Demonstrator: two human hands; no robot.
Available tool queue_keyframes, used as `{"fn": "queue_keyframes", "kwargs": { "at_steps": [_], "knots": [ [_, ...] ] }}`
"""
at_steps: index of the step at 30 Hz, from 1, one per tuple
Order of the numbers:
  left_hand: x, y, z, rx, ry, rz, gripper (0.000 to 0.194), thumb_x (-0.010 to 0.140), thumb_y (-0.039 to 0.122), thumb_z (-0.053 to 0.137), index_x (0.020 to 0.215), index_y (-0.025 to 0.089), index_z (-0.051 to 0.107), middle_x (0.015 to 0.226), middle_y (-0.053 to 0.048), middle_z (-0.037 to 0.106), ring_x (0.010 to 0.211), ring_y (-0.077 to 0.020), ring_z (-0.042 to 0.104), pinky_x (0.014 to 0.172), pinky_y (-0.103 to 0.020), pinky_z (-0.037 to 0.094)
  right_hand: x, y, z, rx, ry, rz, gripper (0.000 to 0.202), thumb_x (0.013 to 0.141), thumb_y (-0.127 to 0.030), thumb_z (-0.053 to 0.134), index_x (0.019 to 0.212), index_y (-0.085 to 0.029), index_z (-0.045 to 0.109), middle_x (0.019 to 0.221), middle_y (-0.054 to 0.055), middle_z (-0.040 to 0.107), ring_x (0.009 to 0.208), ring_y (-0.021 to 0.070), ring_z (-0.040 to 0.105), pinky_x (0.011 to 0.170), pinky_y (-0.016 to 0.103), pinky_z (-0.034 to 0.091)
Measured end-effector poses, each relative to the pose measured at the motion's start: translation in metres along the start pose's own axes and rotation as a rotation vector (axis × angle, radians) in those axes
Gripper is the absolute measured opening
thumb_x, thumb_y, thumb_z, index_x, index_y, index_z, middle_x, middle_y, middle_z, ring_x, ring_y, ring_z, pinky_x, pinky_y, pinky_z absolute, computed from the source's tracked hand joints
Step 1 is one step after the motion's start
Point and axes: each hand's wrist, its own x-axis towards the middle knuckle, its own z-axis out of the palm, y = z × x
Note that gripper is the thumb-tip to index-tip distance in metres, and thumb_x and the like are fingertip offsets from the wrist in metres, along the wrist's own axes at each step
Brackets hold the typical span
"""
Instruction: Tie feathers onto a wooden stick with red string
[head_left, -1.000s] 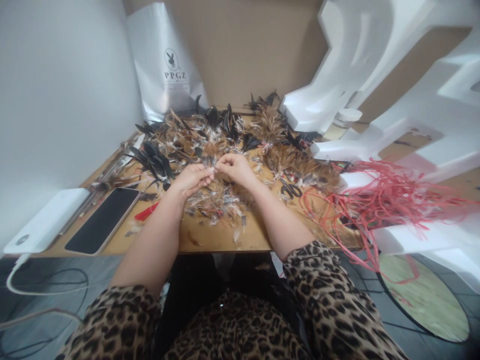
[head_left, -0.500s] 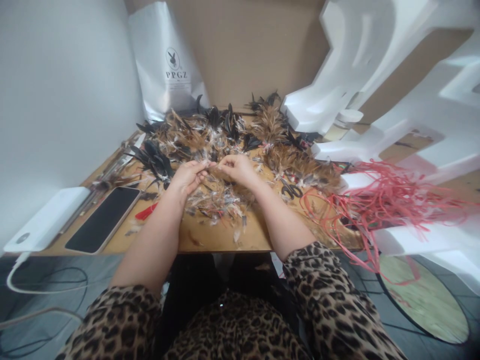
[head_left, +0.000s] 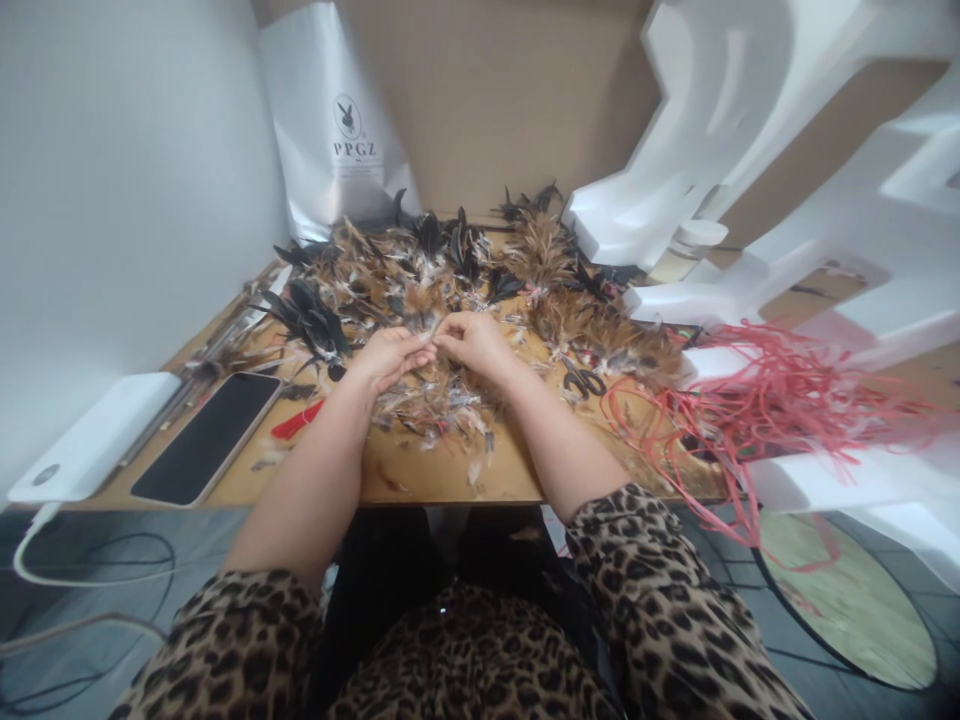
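Observation:
Above the middle of the wooden table (head_left: 450, 488), my left hand (head_left: 396, 358) and my right hand (head_left: 474, 343) meet at the fingertips. Both are closed in a pinch on the pale lower end of a small brown feather bunch (head_left: 421, 303), whose tips point away from me. Exactly which fingers grip it is too small to tell. Loose fluffy feathers (head_left: 442, 405) lie beneath my hands. Behind them spreads a heap of brown and black feathers (head_left: 367, 260). A black feather bunch (head_left: 306, 318) lies left of my left hand.
Black scissors (head_left: 582, 380) lie right of my right forearm, before more brown feathers. A tangle of pink ribbons (head_left: 757, 400) hangs over the right edge. At left are a phone (head_left: 206, 438), a white power bank (head_left: 97, 437) and red threads (head_left: 297, 420). A silver bag (head_left: 330, 130) stands behind.
Both hands have shifted slightly and the fingertips have drawn closer together. The brown feather bunch now stands out more clearly above the fingers. The things on the table stay put.

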Motion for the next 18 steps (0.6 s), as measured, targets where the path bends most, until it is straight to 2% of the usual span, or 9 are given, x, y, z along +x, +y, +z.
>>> {"fn": "queue_keyframes", "kwargs": {
  "at_steps": [9, 18],
  "knots": [
    [-0.0038, 0.002, 0.0025, 0.098, 0.02, -0.014, 0.017, 0.071, 0.013, 0.074, 0.063, 0.005, 0.062, 0.059, -0.007, 0.065, 0.047, -0.0071, 0.059, 0.047, -0.014, 0.047, 0.0007, 0.001, -0.0051, -0.081, 0.016, -0.034, 0.014, 0.078, -0.024, 0.058, 0.079, -0.016, 0.07, 0.075, 0.001, 0.063, 0.068, 0.0122, 0.051, 0.065, 0.023, 0.035],
    [-0.0006, -0.0033, -0.0024, 0.245, -0.048, 0.02, 0.025, 0.066, 0.026, 0.08, 0.066, 0.006, 0.064, 0.056, -0.005, 0.064, 0.044, -0.0067, 0.056, 0.044, -0.015, 0.045, -0.0003, -0.0005, -0.0037, -0.109, 0.009, -0.031, 0.016, 0.08, -0.025, 0.057, 0.08, -0.017, 0.07, 0.079, 0.002, 0.065, 0.07, 0.0124, 0.054, 0.067, 0.023, 0.036]
  ]
}}
